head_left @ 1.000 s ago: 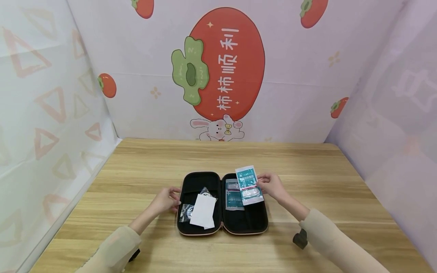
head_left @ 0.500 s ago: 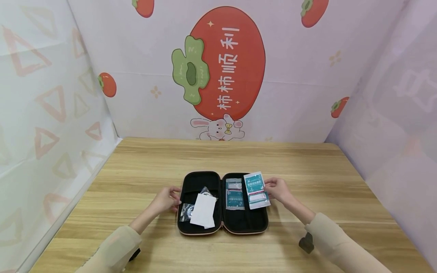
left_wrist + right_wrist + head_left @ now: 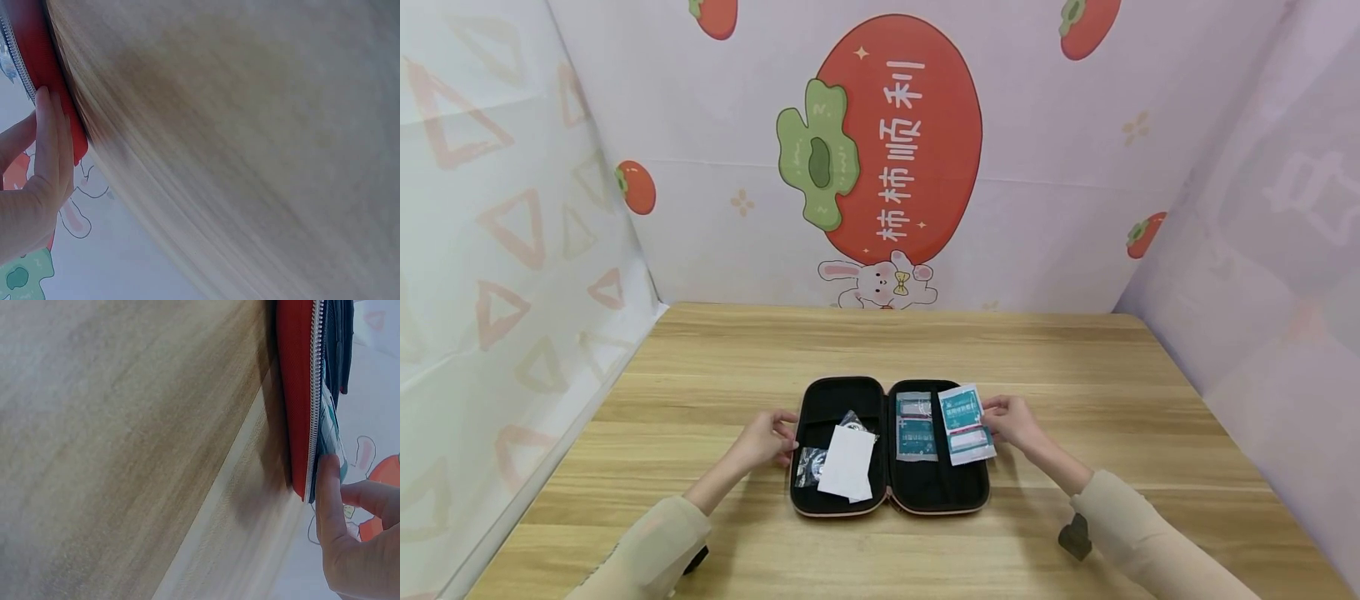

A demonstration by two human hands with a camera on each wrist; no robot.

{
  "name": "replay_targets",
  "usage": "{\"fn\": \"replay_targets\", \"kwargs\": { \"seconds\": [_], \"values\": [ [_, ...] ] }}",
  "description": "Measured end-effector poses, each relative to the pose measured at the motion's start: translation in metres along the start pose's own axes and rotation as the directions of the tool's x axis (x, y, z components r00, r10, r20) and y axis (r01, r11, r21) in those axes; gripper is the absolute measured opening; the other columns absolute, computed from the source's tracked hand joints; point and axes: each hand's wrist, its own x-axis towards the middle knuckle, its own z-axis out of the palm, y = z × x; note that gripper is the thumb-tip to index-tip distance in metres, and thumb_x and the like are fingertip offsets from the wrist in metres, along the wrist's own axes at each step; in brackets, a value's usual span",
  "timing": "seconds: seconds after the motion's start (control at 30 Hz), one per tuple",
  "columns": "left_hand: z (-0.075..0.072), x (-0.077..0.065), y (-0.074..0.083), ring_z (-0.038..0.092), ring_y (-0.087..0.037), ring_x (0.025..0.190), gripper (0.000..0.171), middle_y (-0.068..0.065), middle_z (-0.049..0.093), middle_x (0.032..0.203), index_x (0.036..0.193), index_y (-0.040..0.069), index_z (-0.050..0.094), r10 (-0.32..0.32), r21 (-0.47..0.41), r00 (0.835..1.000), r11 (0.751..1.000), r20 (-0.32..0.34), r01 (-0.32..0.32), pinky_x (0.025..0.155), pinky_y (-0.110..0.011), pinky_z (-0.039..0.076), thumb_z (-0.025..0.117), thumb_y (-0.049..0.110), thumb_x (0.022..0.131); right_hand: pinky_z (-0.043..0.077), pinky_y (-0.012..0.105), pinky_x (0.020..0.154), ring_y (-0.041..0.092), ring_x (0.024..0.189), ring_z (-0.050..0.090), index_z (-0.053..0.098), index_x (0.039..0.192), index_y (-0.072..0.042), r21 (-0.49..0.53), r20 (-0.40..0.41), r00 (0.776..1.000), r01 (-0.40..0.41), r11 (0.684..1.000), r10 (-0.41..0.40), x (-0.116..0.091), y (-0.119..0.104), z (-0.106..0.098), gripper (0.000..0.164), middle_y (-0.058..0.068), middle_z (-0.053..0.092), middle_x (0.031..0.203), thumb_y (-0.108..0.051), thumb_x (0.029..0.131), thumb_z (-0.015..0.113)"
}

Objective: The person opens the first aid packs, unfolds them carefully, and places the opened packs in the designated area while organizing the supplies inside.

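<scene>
An open black-lined zip case (image 3: 962, 496), red on the outside, lies spread flat on the table. My right hand (image 3: 1013, 421) pinches a teal-and-white sachet (image 3: 965, 417) by its right edge, over the right half of the case. In the right wrist view, the index fingertip (image 3: 329, 465) is on the sachet at the zipped rim. A second teal sachet (image 3: 916, 429) lies in that half's inner-left part. With fairly straight fingers, my left hand (image 3: 766, 437) rests against the case's left side. White paper pieces (image 3: 846, 462) and small clear packets (image 3: 810, 467) lie in the left half.
The case stands on a wood-grain table (image 3: 737, 350). Behind the table hangs a printed backdrop (image 3: 1045, 167), with a fabric wall (image 3: 512, 208) at the left and another wall (image 3: 1262, 250) at the right.
My right hand has moved right and a little toward me, bringing the sachet from near the middle of the right half to its right part. The left hand and the case stay put.
</scene>
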Motion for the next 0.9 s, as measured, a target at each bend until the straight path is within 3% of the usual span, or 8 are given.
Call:
{"fn": "replay_targets", "kwargs": {
  "seconds": [0.23, 0.9],
  "values": [
    [0.000, 0.000, -0.001, 0.054, -0.015, 0.054, 0.039, -0.018, 0.052, 0.078, 0.112, -0.018, 0.043, 0.002, -0.008, 1.000, 1.000, 0.001, -0.002, 0.051, -0.033, 0.055, 0.051, -0.020, 0.074, 0.055, 0.026, 0.052, 0.011, 0.060, 0.056, 0.048, 0.105, 0.017, 0.052, 0.030, 0.999, 0.008, 0.999, -0.009, -0.001, 0.000, 0.003, 0.029, 0.015, 0.063, 0.077, 0.009, 0.078, 0.051],
    [0.000, 0.000, 0.000, 0.055, -0.015, 0.054, 0.039, -0.019, 0.052, 0.078, 0.112, -0.018, 0.044, 0.006, 0.003, 1.000, 1.000, -0.001, -0.006, 0.051, -0.033, 0.055, 0.050, -0.020, 0.073, 0.054, 0.024, 0.053, 0.011, 0.058, 0.053, 0.049, 0.106, 0.014, 0.066, 0.058, 0.998, -0.017, 0.998, 0.013, 0.003, -0.002, 0.021, 0.027, 0.013, 0.062, 0.077, 0.005, 0.080, 0.055]
  ]
}}
